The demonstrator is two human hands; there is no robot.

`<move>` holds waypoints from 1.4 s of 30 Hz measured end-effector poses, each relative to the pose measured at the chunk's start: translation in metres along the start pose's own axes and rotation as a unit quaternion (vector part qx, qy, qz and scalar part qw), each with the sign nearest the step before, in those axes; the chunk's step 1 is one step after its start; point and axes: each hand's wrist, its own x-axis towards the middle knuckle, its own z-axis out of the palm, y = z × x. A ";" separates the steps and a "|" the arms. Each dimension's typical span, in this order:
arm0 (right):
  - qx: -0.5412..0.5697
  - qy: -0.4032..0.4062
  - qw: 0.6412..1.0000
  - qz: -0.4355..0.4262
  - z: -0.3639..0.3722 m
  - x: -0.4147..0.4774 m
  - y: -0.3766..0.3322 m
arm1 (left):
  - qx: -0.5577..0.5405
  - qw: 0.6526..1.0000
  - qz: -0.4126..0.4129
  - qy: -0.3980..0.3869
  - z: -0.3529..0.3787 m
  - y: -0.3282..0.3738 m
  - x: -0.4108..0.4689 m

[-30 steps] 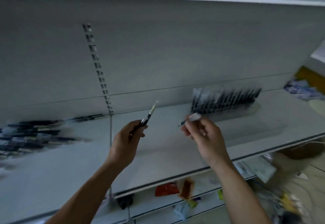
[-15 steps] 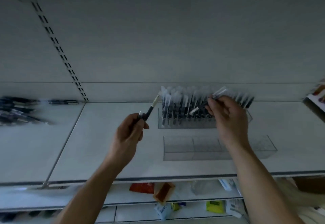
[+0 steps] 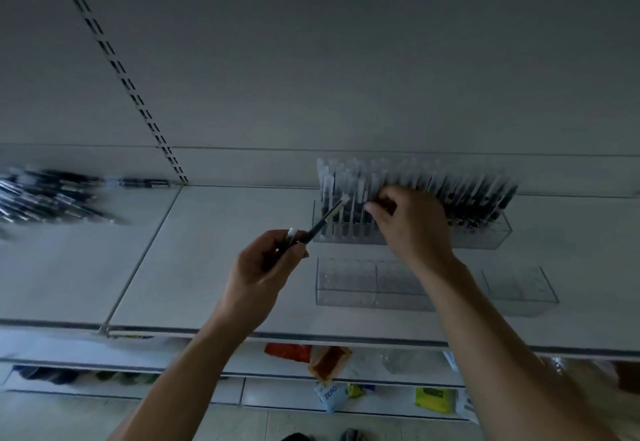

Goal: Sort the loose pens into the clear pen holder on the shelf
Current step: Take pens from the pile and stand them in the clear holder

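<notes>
- Clear pen holder (image 3: 485, 238) stands at the shelf (image 3: 214, 284) back, packed with upright pens (image 3: 450, 191), pale caps up.
- Loose pens (image 3: 52, 198) lie heaped, blurred, far left.
- A pale-tipped dark pen (image 3: 322, 224) tilts toward the holder, gripped by the left hand (image 3: 263, 267).

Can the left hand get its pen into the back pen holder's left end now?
Probably yes: the pen in the left hand points at the left end of the pen holder; the right hand is further right.

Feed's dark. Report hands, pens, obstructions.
Left hand holds one pen. Right hand in the pen holder, grip unclear. Loose pens piled left. Nothing in the way.
</notes>
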 end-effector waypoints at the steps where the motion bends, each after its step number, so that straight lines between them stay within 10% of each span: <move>1: -0.008 -0.002 1.000 0.009 0.002 -0.001 0.000 | 0.002 1.000 -0.002 -0.002 -0.002 0.001 0.001; 7: 0.015 -0.012 0.998 0.055 -0.006 -0.013 -0.008 | 0.013 0.999 0.007 -0.043 -0.002 0.010 0.006; 13: 0.058 0.172 0.983 -0.022 -0.031 -0.064 -0.036 | 0.037 0.997 0.009 -0.065 0.002 0.014 0.009; 22: -0.046 0.057 0.991 -0.114 -0.018 -0.080 -0.031 | 0.122 0.984 0.040 -0.122 0.024 0.031 0.004; 29: 0.106 0.139 0.984 0.022 -0.052 -0.037 0.001 | -0.027 0.999 0.016 -0.016 0.024 0.041 0.022; 42: 0.096 0.015 0.995 0.010 -0.027 -0.006 0.015 | -0.055 0.991 0.093 0.075 0.029 0.047 0.033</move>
